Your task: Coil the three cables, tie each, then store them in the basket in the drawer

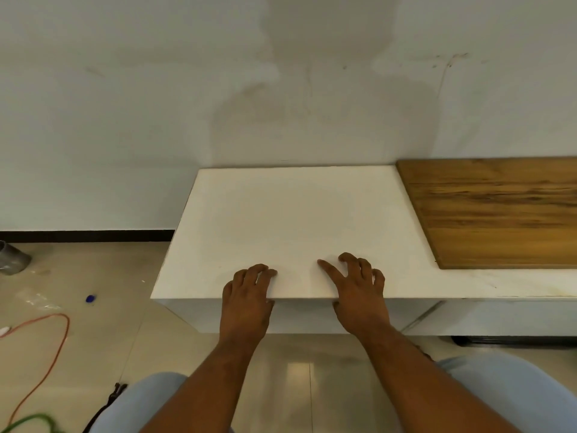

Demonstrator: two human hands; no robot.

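Observation:
Both of my hands lie on the front edge of a white cabinet top. My left hand has bent fingers with the tips on the surface. My right hand has its index finger stretched out and the others bent; neither hand holds anything. The thumbs sit at the edge, over the white front panel. On the floor at the left lie an orange cable, a green cable and a black cable, all loose. No basket shows.
A wooden board covers the top to the right. On the tiled floor at the left are a grey container, a small blue object and clear plastic wrap. My knees in light blue trousers fill the bottom.

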